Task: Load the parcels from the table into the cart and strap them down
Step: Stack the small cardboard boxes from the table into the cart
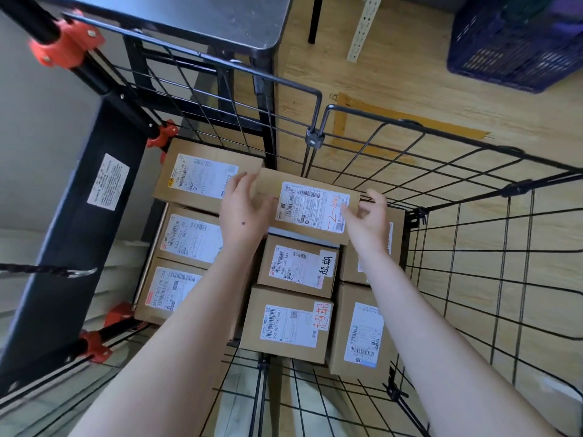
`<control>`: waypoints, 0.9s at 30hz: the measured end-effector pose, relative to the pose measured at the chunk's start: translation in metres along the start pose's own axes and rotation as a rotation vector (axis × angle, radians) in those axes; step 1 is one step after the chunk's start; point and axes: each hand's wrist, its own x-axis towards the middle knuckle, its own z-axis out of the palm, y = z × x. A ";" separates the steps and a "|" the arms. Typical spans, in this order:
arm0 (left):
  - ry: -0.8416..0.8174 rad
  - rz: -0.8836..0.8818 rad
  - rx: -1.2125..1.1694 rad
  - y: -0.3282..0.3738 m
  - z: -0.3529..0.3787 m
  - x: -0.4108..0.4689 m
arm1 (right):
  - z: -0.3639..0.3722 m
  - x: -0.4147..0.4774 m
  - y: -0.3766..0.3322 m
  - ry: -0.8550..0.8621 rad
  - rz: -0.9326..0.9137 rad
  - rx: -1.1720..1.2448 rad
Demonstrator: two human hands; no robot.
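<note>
**Cart** [313,141]: black wire-mesh, seen from above. It stands against the dark surface [220,20], of which the part in view shows no parcels.

**Lower parcels** [295,326]: brown cartons, labels up, packed side by side in rows across the cart floor. Judged a near-full layer.

**Top parcel** [303,231]: the carton in hand, at the cart's far end, above the lower layer, label [312,205] upward. It sits slightly skewed to the rows beneath. Whether it rests on them yet or is just above cannot be told.

**Left hand** [244,212]: laid against the parcel's left end, fingers fairly straight, thumb toward the top face. It is steadying more than clasping.

**Right hand** [369,220]: grasping the right end, fingers curled over the far edge, thumb on the label.

**Cord** [47,270]: dark, with a metal hook, at the left outside the cart, not yet in use.

**Handling note (judgement)**:
- The step is seating the first carton of a second layer.
- Square it to the rows below so it spans two cartons rather than tipping into a seam.
- Push it flush toward the far mesh, and lower both ends together.
- Keep fingers out from under the edges before letting go.
- Keeping the label up leaves it readable.
- A level top makes strapping easier.
</note>
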 end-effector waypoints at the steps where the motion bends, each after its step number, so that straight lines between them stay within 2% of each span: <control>1: 0.010 0.005 -0.013 0.001 -0.005 -0.004 | -0.002 -0.004 -0.003 -0.002 -0.011 -0.001; 7: 0.079 0.032 -0.036 0.023 -0.044 -0.037 | -0.023 -0.044 -0.038 -0.013 -0.127 -0.051; 15: 0.177 0.160 -0.125 0.090 -0.112 -0.088 | -0.070 -0.110 -0.109 -0.249 -0.394 -0.173; 23: 0.083 0.212 -0.135 0.146 -0.192 -0.159 | -0.127 -0.181 -0.165 -0.468 -0.549 -0.282; 27: -0.027 0.256 -0.036 0.163 -0.231 -0.194 | -0.157 -0.217 -0.184 -0.555 -0.661 -0.386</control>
